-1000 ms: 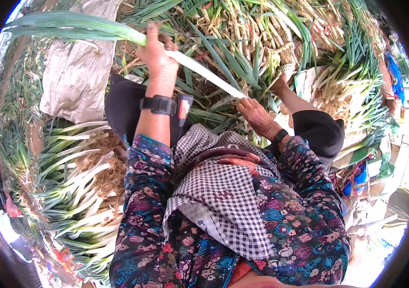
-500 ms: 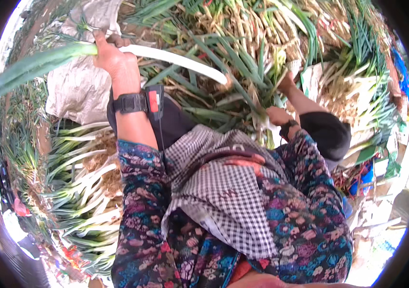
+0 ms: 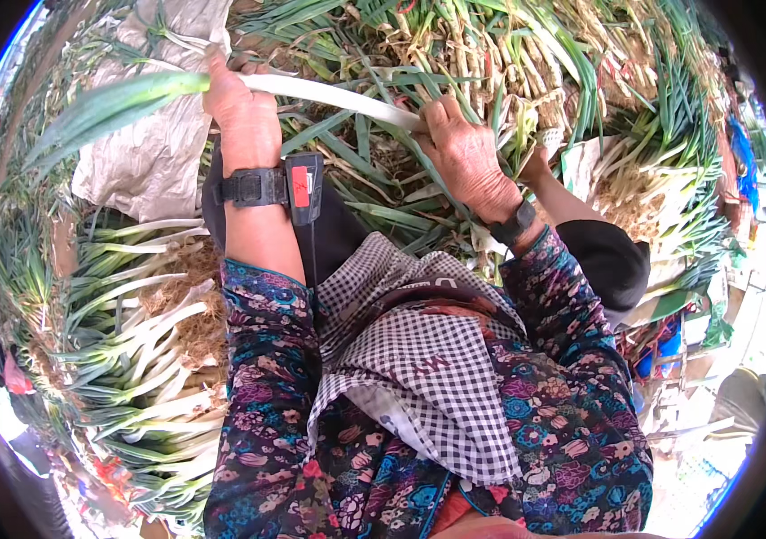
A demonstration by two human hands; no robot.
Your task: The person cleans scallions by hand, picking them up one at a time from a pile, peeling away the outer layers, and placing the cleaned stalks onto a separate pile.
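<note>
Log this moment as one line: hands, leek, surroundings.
left hand: gripping leek where green meets white | right hand: fingers at white end | leek: leaves leftward | left side: pale sheet, leek pile

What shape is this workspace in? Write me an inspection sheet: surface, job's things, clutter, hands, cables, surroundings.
Surface: a crumpled pale sheet lies at the left; much of the rest is under plants.
Job's things: one long leek, white shaft, green leaves pointing left.
Clutter: loose green leaves in front of the person; a heap of yellowish stalks beyond.
Hands: left hand closed around the leek near where green meets white; right hand at the other end, its grip partly hidden.
Cables: a thin dark cable runs from the dark box at the left wrist.
Surroundings: rooted leeks laid out at left and right.
</note>
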